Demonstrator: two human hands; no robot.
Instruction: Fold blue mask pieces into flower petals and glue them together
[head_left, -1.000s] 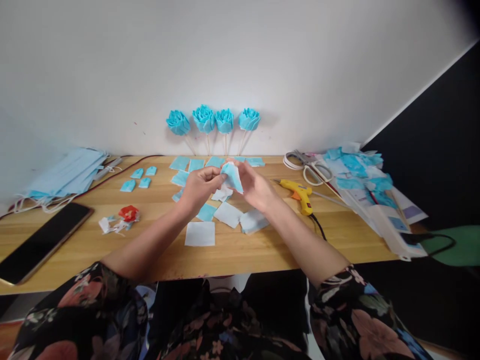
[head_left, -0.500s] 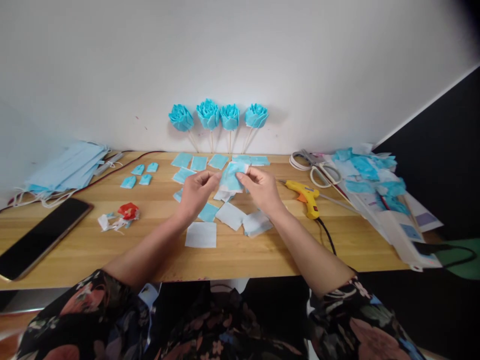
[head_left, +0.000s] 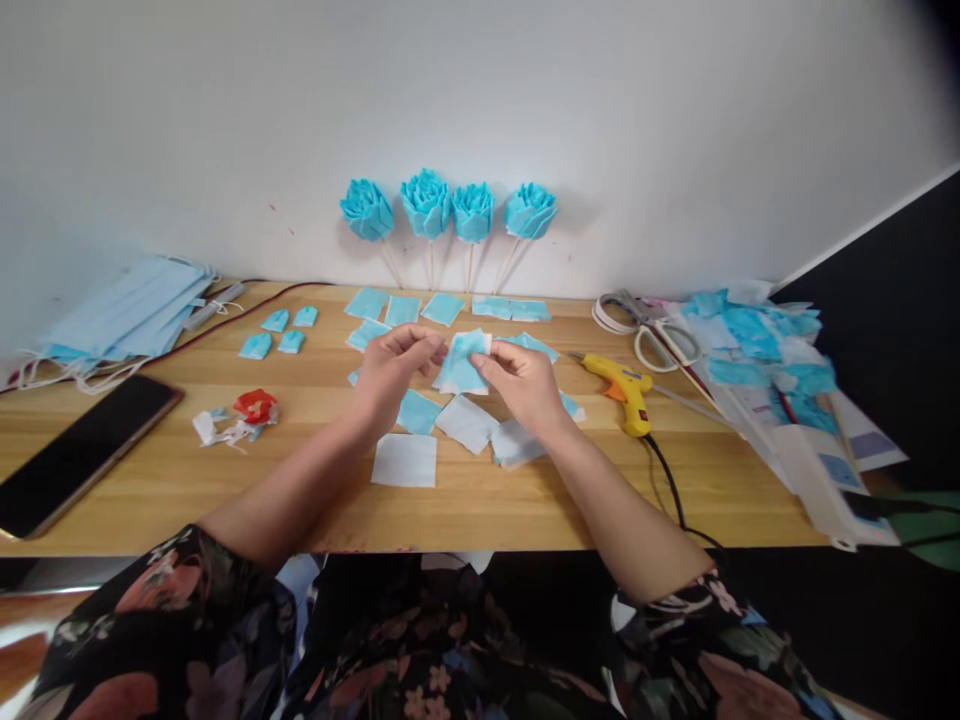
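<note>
Blue fabric, soft, creased, pinched.

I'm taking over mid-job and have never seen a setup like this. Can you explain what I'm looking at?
There's no machine here: these are a person's two bare hands, seen by a camera worn on their head, looking forward and down.

The right hand pinches a light blue piece between thumb and fingers. The left hand is at its other edge; I can't tell whether it touches.

Around them on the wooden table lie flat blue and white pieces. To the left are four small folded pieces, face masks, a red crumpled scrap and a phone. To the right are a yellow glue gun and blue scraps. Four blue flowers on thin sticks stand by the wall.
</note>
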